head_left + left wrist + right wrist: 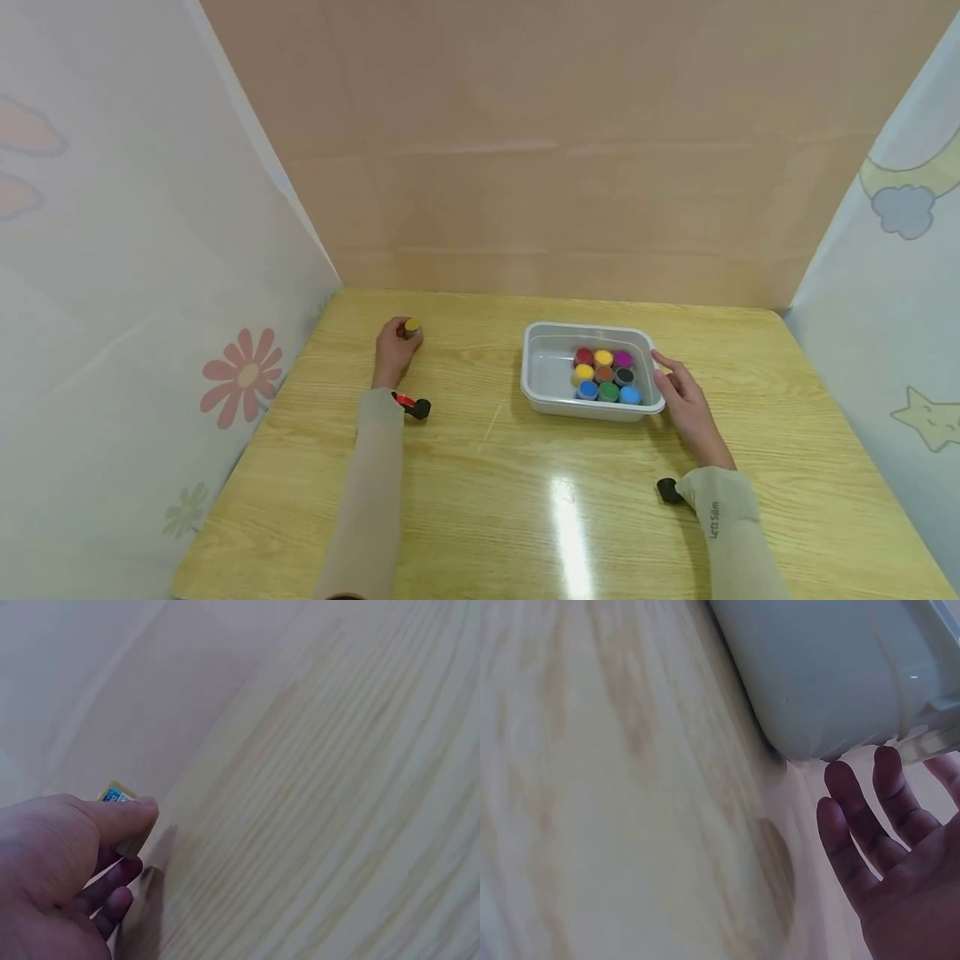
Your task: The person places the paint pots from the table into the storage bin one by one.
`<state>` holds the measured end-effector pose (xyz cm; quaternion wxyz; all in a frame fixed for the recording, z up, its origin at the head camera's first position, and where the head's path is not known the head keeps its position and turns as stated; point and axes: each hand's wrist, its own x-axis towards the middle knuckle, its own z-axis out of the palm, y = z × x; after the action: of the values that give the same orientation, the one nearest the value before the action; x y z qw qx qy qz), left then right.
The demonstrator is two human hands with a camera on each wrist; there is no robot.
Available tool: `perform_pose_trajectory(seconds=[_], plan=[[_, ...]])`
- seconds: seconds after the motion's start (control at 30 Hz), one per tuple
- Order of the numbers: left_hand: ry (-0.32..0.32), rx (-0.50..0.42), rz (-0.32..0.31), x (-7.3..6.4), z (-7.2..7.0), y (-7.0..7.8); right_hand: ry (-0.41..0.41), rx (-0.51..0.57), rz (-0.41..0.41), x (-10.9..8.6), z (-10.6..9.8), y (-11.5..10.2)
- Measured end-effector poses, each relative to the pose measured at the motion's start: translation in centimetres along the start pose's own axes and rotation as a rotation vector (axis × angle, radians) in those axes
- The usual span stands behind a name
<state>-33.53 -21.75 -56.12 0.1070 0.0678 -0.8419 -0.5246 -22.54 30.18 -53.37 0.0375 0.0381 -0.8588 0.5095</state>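
Note:
My left hand (395, 350) is at the left back of the table, pinching a small paint pot (412, 326) with a yellow top between thumb and fingers. The left wrist view shows a printed label on this pot (116, 795), close over the tabletop. At the right, a white plastic tub (543, 398) holds several small paint pots (603, 375) in red, yellow, purple, brown, black, green and blue, grouped toward its right side. My right hand (684, 406) rests at the tub's right end, fingers extended. In the right wrist view its fingertips (843, 780) are right at the tub's outer wall (817, 682).
The wood-grain table (465, 492) ends at a tan back wall (562, 208). White patterned sheets stand at the left (135, 292) and right (892, 333). Black wrist devices sit by the left cuff (422, 409) and right cuff (667, 491).

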Motion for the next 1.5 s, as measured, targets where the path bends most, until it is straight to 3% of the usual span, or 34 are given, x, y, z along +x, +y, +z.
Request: perform_pose_trajectory(seconds=[0.3, 0.5, 0.77, 1.03, 1.33, 1.5], plan=[[-0.08, -0.081, 0.087, -1.0, 2.2, 3.5, -0.002, 0.001, 0.009, -0.1, 0.0, 0.1], [-0.145, -0.071, 0.138, -1.1, 3.3, 5.2, 0.004, -0.002, 0.007, 0.0, 0.0, 0.2], [-0.227, -0.072, 0.244, -2.2, 4.3, 7.6, -0.002, -0.003, -0.003, 0.1, -0.2, 0.2], [-0.279, -0.126, 0.307, -3.5, 5.2, 9.9, -0.002, -0.018, 0.023, 0.0, -0.1, 0.0], [-0.3, -0.155, 0.334, -4.5, 6.2, 11.5, 0.002, -0.016, 0.016, 0.1, -0.1, 0.0], [-0.311, -0.149, 0.332, -4.9, 6.8, 12.1, -0.009, 0.01, 0.014, -0.5, -0.2, -2.1]])
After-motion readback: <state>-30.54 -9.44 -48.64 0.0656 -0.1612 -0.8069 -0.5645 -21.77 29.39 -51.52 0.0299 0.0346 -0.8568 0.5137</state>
